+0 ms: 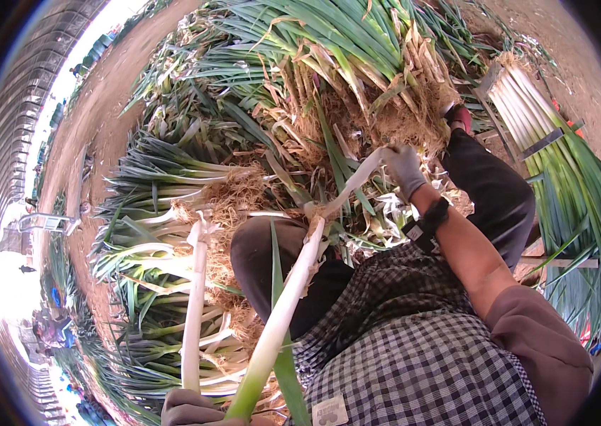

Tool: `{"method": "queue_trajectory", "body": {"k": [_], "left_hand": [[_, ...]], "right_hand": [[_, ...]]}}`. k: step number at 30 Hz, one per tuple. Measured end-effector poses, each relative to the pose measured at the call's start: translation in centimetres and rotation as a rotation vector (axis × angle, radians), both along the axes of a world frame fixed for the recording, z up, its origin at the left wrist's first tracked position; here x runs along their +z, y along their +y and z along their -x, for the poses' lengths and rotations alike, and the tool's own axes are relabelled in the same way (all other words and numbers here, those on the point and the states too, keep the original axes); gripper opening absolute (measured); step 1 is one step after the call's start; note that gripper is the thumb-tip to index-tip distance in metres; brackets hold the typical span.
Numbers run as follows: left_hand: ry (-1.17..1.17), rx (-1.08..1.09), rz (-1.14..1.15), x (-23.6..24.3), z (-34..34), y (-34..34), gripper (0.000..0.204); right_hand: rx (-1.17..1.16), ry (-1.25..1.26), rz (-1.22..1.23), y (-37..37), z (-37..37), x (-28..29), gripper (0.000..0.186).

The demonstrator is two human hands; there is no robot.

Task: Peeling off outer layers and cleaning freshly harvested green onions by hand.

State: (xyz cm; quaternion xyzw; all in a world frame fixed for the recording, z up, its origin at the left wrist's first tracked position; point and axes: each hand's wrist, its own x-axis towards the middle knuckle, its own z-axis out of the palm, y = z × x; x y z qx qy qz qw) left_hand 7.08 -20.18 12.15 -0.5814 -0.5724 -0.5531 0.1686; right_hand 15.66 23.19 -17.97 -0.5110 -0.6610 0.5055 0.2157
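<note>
1. OK, main leek (279,323) slants across my lap, root end up & away, green end near me.
2. L hand (194,410), partly cut off by the lower edge, is closed round the green end, prob. to steady it. 2nd leek (194,305) meets the same glove; can't tell if it's gripped too.
3. R hand (403,170): fingers pinched on a pale strip (356,181), pulled taut off the root end, prob. for leverage.
4. Leek pile (158,213) to my L, roots facing me, prob. for quick reach; bigger heap (357,50) ahead.
5. Bundle (527,106) on my R, white ends lined up, dark bar (542,143) across, prob. keeping it tight.
6. Surface: brown earth (112,92), peelings (393,216) near my feet.
7. Room: curved, ribbed wall (13,121) far L, v. bright there.
</note>
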Motion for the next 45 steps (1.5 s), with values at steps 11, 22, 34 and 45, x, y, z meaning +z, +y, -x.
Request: {"method": "queue_trajectory", "body": {"k": [11, 22, 34, 45], "left_hand": [[-0.798, 0.319, -1.027, -2.6, 3.3, -8.9, 0.021], [-0.176, 0.436, 0.151, -4.0, 3.2, 2.1, 0.039], [-0.5, 0.688, -0.108, -7.1, 1.7, 5.4, 0.044], [-0.728, 0.862, -0.094, -6.8, 1.0, 6.5, 0.037]], "right_hand": [[0.851, 0.638, -0.501, -12.6, 0.8, 18.8, 0.029], [1.061, 0.723, -0.455, -16.7, 6.4, 18.7, 0.016], [0.862, 0.547, -1.086, -18.1, 4.1, 18.8, 0.031], [0.409, 0.541, -0.031, -13.1, 1.0, 13.4, 0.009]]}}
